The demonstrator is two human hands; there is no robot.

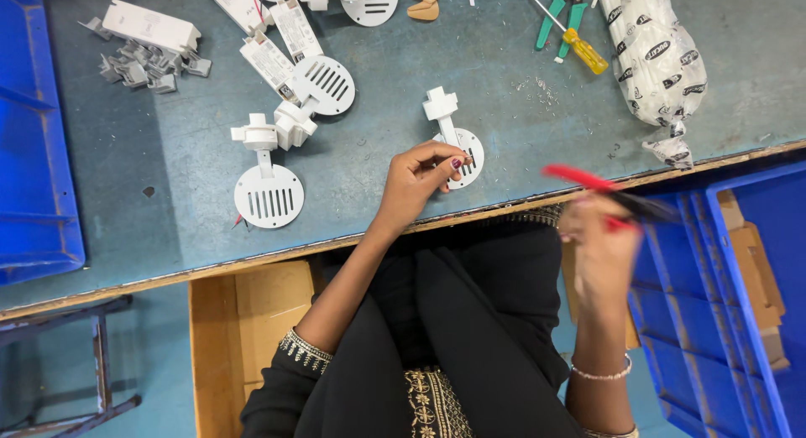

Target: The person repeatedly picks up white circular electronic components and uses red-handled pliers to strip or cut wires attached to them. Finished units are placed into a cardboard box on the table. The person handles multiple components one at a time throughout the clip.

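Grey-blue bench [378,178] runs under my arms, scuffed and dusted with shavings, with blue bins at either end. My left hand [417,182] sits on the nearest lamp part [456,136], a white slotted disc with a cross-shaped stem, which lies right at the bench's front edge. My fingertips [453,163] are pinched on the disc's rim, so it is pinned flat. My right hand [598,245] is off the bench edge, to the right of that disc, closed round a red-handled tool [588,182] (blurred, so I cannot tell its tip).

To do this well, I judge I should keep the disc pressed down with the stem pointing away from me, and bring the tool in slowly from the right, clear of my pinching fingers. Two more slotted discs [269,195] lie to the left of mine, well apart, and a yellow screwdriver [579,45] lies beyond it.
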